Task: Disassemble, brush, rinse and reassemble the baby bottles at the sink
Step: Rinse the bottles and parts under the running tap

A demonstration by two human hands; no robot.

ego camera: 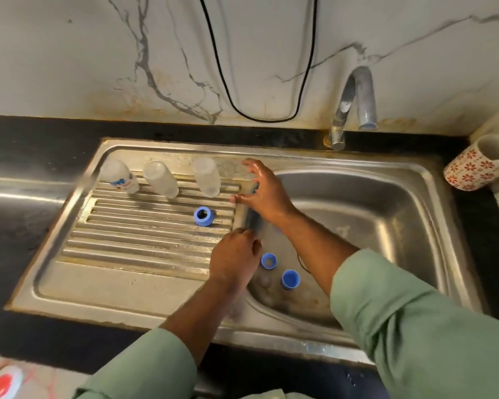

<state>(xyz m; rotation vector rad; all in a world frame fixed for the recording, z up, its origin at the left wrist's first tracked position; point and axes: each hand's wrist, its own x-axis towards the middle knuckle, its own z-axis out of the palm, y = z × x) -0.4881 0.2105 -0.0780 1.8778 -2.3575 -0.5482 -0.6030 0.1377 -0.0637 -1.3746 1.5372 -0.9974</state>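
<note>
Three clear bottles point(121, 177) point(161, 179) point(206, 176) stand in a row on the drainboard point(113, 254), blurred; whether they are mouth-down is unclear. Nearer lies a blue ring point(203, 216). The left hand point(233, 259), at the basin's edge, has its fingers point(248, 236) curled under; anything held is hidden. Two more rings point(268, 260) point(290, 279) lie in the sink point(386, 226) beside faint clear shapes. The right hand point(264, 191) hovers, fingers spread apart, a blue bit half hidden behind it.

Three bottle bodies point(162, 180) stand in a row on the drainboard point(144, 240), left of the right hand point(264, 194); a collar ring point(203, 216) lies before them; two more rings point(280, 270) lie in the basin point(386, 226), just right of the left hand point(234, 259); the tap point(352, 105) stands behind
</note>
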